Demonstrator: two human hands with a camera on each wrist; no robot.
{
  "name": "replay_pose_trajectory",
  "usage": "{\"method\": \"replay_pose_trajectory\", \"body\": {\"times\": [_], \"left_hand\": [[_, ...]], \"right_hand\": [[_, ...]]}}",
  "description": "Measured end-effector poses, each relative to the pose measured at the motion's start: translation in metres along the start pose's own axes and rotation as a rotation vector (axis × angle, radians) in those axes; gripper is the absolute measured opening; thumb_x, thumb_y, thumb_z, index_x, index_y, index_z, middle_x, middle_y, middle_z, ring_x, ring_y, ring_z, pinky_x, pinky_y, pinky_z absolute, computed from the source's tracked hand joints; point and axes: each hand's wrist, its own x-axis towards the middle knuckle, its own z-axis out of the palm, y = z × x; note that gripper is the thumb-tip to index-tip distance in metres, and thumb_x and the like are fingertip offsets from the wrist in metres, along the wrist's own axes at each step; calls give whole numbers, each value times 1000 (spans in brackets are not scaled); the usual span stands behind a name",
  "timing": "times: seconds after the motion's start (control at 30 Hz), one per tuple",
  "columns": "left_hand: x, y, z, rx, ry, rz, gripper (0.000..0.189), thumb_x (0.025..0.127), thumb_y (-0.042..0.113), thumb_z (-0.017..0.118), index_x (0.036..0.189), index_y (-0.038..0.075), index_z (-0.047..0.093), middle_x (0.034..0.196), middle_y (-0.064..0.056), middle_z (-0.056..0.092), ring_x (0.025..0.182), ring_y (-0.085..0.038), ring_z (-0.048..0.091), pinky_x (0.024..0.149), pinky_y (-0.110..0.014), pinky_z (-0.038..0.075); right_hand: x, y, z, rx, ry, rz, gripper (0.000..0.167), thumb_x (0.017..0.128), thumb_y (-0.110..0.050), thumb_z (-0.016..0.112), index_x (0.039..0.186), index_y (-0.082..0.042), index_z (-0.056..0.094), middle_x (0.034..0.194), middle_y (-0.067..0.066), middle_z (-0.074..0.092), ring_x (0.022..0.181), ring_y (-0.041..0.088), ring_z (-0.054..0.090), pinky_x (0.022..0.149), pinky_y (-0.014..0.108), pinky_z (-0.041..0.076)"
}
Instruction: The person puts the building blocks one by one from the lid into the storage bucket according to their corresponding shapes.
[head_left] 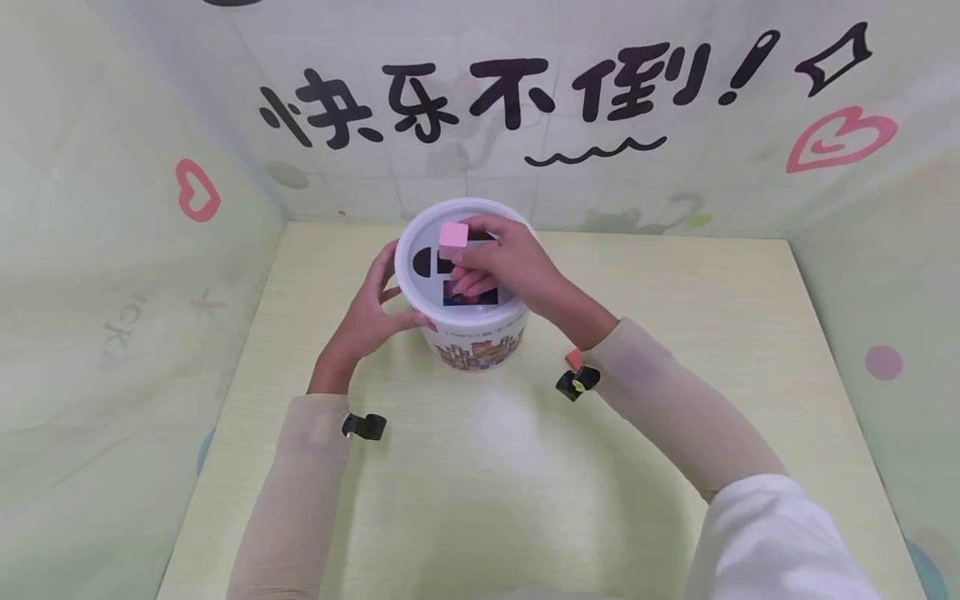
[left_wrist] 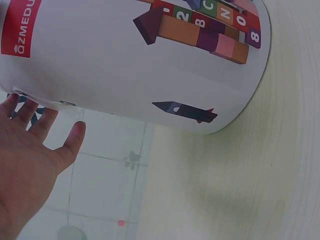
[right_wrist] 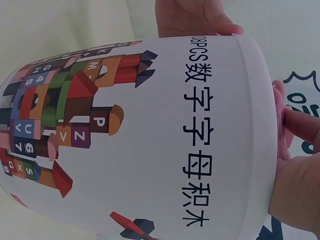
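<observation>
A white bucket [head_left: 480, 342] stands at the back of the table, printed with toy blocks and lettering. Its lid [head_left: 420, 229] has several shaped holes, among them a half-round one. My right hand [head_left: 517, 258] is over the lid and pinches a pink block [head_left: 453, 237] between thumb and fingers. The block's top face points up, and the fingers cover part of the holes. With fingers spread, my left hand [head_left: 372, 312] rests against the bucket's left side, near the rim. In the left wrist view, fairly straight fingers [left_wrist: 45, 122] touch the upper edge.
A small red block [head_left: 573, 358] lies on the table [head_left: 720, 350] by my right wrist, partly hidden by the black wrist camera [head_left: 577, 383]. A printed curtain [head_left: 480, 167] with dark characters and hearts stands close behind the bucket and along both sides.
</observation>
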Motion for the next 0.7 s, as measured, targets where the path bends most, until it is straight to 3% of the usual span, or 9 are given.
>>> {"method": "replay_pose_trajectory", "body": {"times": [0.23,0.7], "left_hand": [[5,-3,-9,2,-25,7,99,75,23,85,153,18,23,155,-1,30,145,-22,24,111,-56,31],[7,-1,-10,6,-27,-9,99,76,23,85,153,19,24,155,0,31,145,-21,25,111,-55,32]], "right_hand": [[6,-2,6,-4,19,23,31,92,-8,65,121,-7,55,92,28,69,66,26,71,79,56,55],[9,-5,4,-16,-11,56,37,91,-8,66,126,-9,54,88,21,71,70,30,72,75,51,58]]}}
